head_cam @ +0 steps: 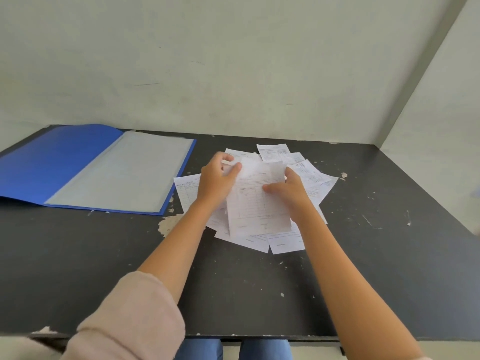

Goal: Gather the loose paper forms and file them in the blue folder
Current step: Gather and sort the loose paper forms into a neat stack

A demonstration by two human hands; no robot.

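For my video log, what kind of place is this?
Likely a plain office desk: a worn black table set in a bare corner, an open blue folder, and printed forms.

White printed paper forms (259, 203) lie overlapped in a loose heap right of the blue folder (52, 162), which lies open flat, grey inner sleeve showing.

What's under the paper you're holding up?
More loose forms lie spread on the black table under the sheet that the left hand and right hand hold. The sheet and hands cover the pile's middle, so how many lie there cannot be seen.
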